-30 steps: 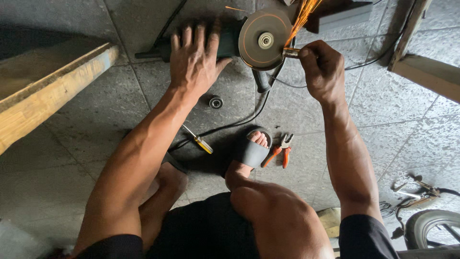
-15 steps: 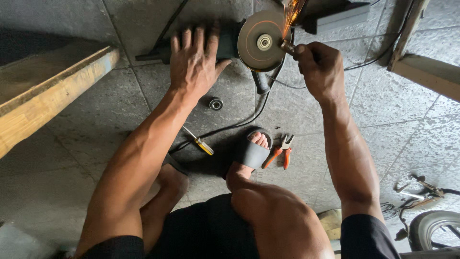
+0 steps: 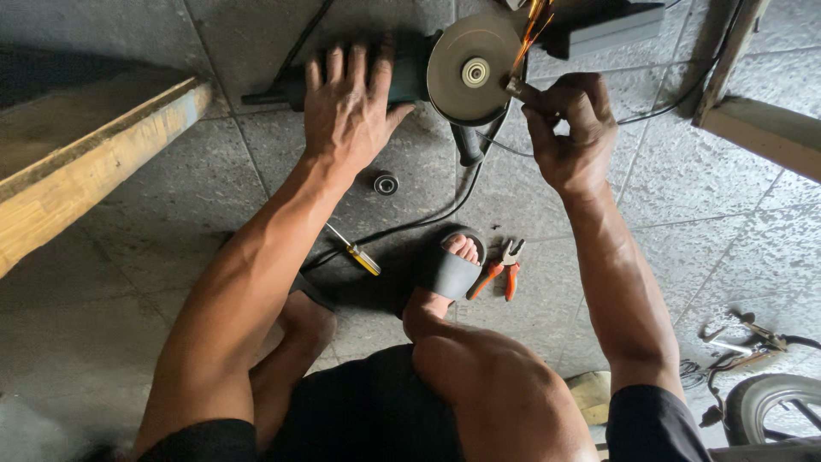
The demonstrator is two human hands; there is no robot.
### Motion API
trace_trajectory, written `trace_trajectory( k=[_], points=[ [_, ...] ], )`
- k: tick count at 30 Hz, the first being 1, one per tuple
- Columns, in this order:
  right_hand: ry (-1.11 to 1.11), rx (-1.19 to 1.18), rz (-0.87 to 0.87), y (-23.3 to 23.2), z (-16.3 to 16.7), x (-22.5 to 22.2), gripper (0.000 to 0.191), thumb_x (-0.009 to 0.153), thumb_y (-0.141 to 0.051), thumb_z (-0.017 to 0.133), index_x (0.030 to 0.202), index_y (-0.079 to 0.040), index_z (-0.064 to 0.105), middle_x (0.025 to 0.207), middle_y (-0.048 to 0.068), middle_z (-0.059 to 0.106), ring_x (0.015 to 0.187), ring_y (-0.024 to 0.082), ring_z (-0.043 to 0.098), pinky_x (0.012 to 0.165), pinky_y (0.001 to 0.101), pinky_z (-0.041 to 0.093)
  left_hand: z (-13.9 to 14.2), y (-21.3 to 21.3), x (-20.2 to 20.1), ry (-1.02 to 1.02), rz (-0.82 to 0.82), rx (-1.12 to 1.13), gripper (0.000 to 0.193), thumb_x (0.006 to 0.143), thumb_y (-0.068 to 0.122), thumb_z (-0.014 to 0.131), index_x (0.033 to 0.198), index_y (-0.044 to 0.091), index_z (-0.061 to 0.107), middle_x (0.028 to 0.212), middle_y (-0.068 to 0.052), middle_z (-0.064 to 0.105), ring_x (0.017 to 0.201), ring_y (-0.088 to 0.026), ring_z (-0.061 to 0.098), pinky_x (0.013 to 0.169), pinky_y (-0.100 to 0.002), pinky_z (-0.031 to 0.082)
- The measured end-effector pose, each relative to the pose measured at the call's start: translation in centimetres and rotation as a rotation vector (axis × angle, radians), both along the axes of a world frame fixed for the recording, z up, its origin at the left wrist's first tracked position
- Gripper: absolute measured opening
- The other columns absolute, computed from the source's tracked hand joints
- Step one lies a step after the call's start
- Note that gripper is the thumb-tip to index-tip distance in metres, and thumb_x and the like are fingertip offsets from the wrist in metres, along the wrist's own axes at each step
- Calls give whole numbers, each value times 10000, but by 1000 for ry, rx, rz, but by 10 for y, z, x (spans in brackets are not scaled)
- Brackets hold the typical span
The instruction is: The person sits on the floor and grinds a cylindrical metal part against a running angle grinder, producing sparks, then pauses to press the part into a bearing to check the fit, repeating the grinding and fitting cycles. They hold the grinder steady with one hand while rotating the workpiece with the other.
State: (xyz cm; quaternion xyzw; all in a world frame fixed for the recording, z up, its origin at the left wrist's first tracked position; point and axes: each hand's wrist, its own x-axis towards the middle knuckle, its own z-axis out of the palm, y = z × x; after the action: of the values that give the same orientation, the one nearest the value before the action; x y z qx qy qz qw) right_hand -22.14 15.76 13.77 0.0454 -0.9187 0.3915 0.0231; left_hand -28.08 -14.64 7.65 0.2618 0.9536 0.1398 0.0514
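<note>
Left hand [image 3: 349, 107] presses flat, fingers spread, on the angle grinder [image 3: 402, 73] lying on the stone floor [image 3: 684, 188], while right hand [image 3: 571, 128] pinches a small metal piece [image 3: 516, 88] against its sparking disc [image 3: 473, 70], pliers [image 3: 503, 268] and screwdriver [image 3: 355, 251] nearer the foot.

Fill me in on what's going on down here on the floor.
A person sits on the grey tiled floor. The left hand presses down on a dark green angle grinder, pinning it to the floor. The right hand holds a small metal piece to the grey round grinding disc, throwing orange sparks. Orange-handled pliers and a yellow-handled screwdriver lie nearby.
</note>
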Motion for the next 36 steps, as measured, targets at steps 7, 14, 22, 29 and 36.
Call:
trace_trajectory(
  k=[7,14,22,29,36],
  points=[
    [24,-12,39,4,-1,-1,230,981,87,808,1095,-43,657,1139,124,614,908,205,654,662,284,538,-1,3,-2,-6,6,2,864,897,566,815,1511,52,492,1298,-203,562,1197,-402,525,984,-606,416],
    [61,22,73,8,-4,1,251,964,97,826,1077,-44,652,1107,124,604,855,209,645,655,288,538,-2,1,0,14,0,21,879,885,560,824,1513,41,491,1308,-206,566,1190,-395,527,1012,-615,410],
    [-79,-48,54,5,2,0,252,992,14,841,1164,-18,660,1147,157,677,901,224,730,755,311,587,-11,1,1,-36,17,-41,829,961,657,716,1535,105,487,1365,-233,569,1249,-429,518,977,-676,397],
    [-227,-23,4,5,12,0,150,1073,-72,703,1194,13,679,1024,155,699,849,233,715,749,330,558,-3,3,1,-124,62,-108,833,966,730,647,1591,225,429,1375,-273,546,1239,-503,495,926,-726,384],
    [-378,-24,-115,11,5,-4,252,1140,-222,597,1106,3,705,740,100,585,678,196,549,640,349,454,5,-2,1,-110,97,-145,995,852,697,723,1595,109,420,1379,-295,500,1244,-487,495,987,-710,387]
  ],
)
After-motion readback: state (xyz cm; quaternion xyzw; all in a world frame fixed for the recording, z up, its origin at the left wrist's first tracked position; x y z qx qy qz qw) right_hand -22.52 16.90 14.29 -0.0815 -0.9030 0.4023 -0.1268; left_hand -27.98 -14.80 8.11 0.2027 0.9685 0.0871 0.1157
